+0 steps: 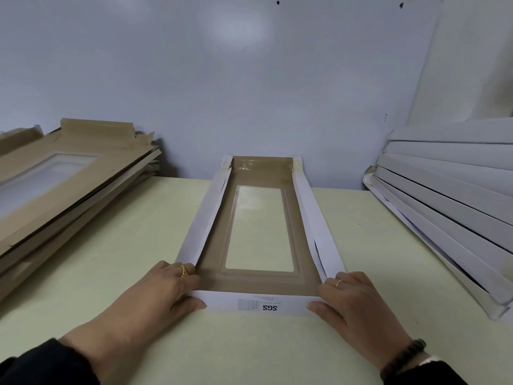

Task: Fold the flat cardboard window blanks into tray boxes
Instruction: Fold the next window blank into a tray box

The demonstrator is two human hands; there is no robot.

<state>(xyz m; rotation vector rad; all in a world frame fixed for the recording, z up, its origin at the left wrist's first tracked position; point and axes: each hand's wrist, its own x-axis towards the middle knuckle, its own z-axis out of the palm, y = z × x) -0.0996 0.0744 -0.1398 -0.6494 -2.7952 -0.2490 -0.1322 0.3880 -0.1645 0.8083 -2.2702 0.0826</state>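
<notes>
While both my hands, left [163, 287] and right [352, 298], pinch near end wall at bench's front edge, tray box [261, 307] feels light, springy; grip corners.

You are wearing dark sleeves [41, 365] on both arms. Your left hand [155, 295] is carrying a gold ring [183, 270], and your right hand [358, 304] is wearing a thin pale ring [339, 283]. A dark beaded bracelet [402, 359] is circling your right wrist.
</notes>
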